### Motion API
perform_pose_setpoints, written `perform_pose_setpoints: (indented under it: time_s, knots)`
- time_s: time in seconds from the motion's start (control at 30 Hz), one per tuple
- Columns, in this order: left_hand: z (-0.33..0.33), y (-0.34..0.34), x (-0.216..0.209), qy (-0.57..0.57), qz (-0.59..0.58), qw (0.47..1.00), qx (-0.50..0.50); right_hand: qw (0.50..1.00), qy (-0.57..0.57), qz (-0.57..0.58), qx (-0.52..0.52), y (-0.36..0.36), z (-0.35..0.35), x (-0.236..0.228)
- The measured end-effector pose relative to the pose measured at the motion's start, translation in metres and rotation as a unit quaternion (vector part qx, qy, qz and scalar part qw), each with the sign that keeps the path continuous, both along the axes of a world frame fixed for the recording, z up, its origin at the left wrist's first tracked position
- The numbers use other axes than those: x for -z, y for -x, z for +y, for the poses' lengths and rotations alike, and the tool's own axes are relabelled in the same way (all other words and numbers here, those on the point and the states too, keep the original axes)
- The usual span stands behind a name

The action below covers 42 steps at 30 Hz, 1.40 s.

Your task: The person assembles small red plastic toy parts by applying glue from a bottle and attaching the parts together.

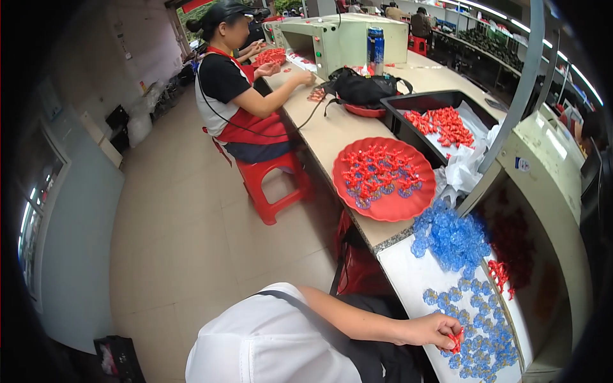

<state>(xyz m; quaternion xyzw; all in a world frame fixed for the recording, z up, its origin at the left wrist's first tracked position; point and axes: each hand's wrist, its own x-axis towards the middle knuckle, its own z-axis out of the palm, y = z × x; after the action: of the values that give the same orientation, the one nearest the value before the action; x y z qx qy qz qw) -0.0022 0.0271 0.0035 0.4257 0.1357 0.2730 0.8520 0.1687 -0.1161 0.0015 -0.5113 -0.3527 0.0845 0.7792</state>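
Note:
My left hand (434, 330) reaches out from my white sleeve over the white work surface (408, 274). Its fingers pinch a small red plastic piece (456, 340). Just beneath and around the hand lie several flat blue round plastic pieces (480, 332), spread along the surface. A loose heap of blue pieces (450, 237) lies farther along the same surface. My right hand is out of the picture.
A round red tray (384, 205) holds several red and blue pieces. A black bin (440, 101) lined with white plastic holds red pieces. Farther down the beige bench (325, 137), a person in a red apron sits on a red stool (271, 185) by a pale green machine (338, 38).

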Motion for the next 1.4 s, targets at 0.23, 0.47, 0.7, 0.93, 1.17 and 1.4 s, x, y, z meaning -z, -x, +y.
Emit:
perform_pose_setpoints:
  time_s: [0.23,0.47,0.7,0.93,1.17,1.4]
  knots:
    - [-0.001,0.007,-0.009,-0.023,0.004,1.000,-0.020,0.999,0.025,0.032,-0.003,-0.008,-0.011,0.008]
    - [-0.015,0.015,-0.032,-0.010,-0.026,0.999,0.026,0.996,-0.021,0.083,-0.032,-0.022,-0.031,0.017]
    - [-0.016,0.009,-0.029,-0.046,-0.020,0.999,0.013,0.999,-0.020,0.038,-0.017,0.001,-0.039,-0.015]
    - [0.034,0.025,-0.053,-0.203,0.115,0.971,-0.058,0.997,0.048,0.067,-0.001,-0.007,-0.046,-0.007]
    - [0.117,-0.038,-0.056,-0.517,0.276,0.803,-0.105,0.990,0.096,0.089,0.050,-0.008,-0.081,0.001]
    - [0.143,-0.165,-0.025,-0.543,0.268,0.795,-0.016,0.987,0.126,0.083,0.056,-0.011,-0.087,0.005]
